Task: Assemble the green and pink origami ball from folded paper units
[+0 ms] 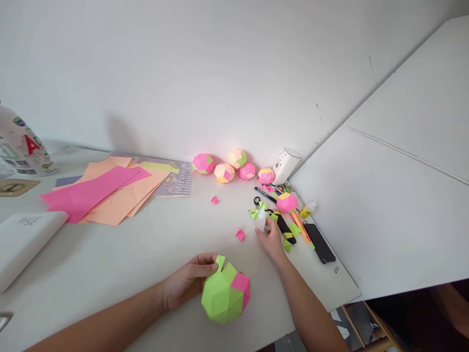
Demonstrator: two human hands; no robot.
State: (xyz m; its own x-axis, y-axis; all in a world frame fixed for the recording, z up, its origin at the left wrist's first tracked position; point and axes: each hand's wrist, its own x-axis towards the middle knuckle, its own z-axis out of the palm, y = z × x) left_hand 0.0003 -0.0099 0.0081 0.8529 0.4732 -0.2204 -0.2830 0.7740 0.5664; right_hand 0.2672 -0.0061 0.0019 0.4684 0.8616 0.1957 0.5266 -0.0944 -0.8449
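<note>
My left hand (pixel 194 274) pinches a raised flap at the top of a green paper ball (pixel 222 298). One side of this faceted ball is pink, and its top looks unclosed. To the right, my right hand (pixel 271 238) has its fingers around a small whitish, translucent glue bottle (pixel 260 219) with a narrow tip. Just left of that hand lies a folded pink paper piece (pixel 240 234), and a second pink piece (pixel 215 200) is farther back. Green paper scraps (pixel 254 213) and black-handled scissors (pixel 257 201) lie beside the bottle.
Finished-looking paper balls (pixel 224 173) line the wall. Pink and peach sheets (pixel 110 190) lie at left, near a white power bank (pixel 31 239) and a bottle (pixel 24 142). At right are a box cutter (pixel 286 228), a phone (pixel 320 243), a yellow bottle (pixel 307 210) and a white container (pixel 287 165).
</note>
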